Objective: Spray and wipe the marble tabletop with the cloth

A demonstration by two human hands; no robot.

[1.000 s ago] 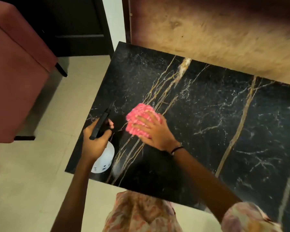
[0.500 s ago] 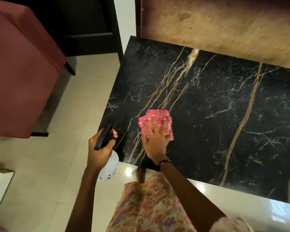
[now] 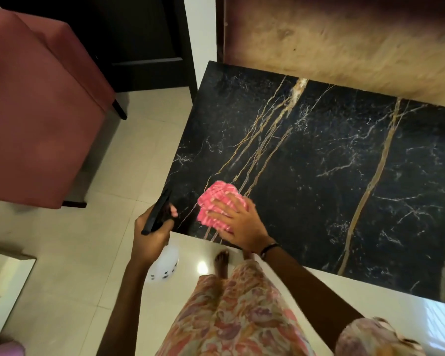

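Right hand (image 3: 238,223) lies spread and flat on the soft, light pink cloth (image 3: 217,202) at the near-left corner of the hard marble tabletop (image 3: 332,176), best steered by palm pressure; left hand (image 3: 152,235) grips the spray bottle (image 3: 163,265).

Tabletop (image 3: 319,176) right bare; cloth (image 3: 216,201) blocks near-left corner.
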